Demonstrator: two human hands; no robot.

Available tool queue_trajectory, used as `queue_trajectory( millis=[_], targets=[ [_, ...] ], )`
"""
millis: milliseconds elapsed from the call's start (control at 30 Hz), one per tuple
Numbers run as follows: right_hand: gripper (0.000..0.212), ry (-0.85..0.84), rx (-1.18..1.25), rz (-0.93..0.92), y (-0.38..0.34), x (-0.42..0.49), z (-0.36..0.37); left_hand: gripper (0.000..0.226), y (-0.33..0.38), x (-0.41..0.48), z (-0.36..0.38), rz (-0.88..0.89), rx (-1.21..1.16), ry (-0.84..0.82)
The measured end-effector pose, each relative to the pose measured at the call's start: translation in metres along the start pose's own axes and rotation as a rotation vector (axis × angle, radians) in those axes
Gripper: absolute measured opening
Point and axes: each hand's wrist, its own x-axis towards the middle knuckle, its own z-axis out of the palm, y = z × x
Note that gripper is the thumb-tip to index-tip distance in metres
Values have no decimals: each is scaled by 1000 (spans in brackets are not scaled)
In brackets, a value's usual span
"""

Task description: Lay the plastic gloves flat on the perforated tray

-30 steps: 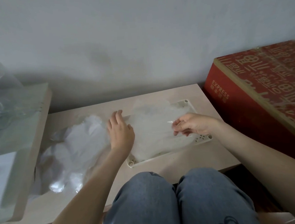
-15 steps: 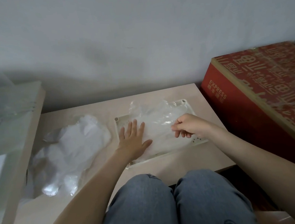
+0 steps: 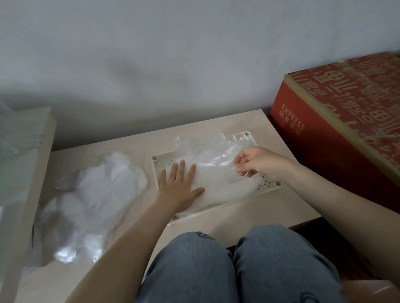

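Your left hand [image 3: 180, 184] has moved from the tray's edge onto the glove [image 3: 213, 157]. It now lies flat there, fingers straight and spread, pressing the 9 o'clock side down. So the glove is on the tray [image 3: 164, 163] and nearly smooth, though it looks puffy at 12 o'clock. Your right hand [image 3: 257, 162] still pinches the glove's thin edge at 3 o'clock with thumb and finger. The pile [image 3: 97, 195] of more gloves waits at 9 o'clock of the tray.
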Motion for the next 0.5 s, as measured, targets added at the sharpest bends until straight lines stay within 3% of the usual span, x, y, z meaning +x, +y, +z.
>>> queue_trajectory(
  millis=[200,500],
  targets=[
    [25,-54,70,-33,1,2,-2,74,0,0,0,-1,9,-13],
    [24,34,163,-31,7,7,-9,74,0,2,2,2,8,-31]
  ],
)
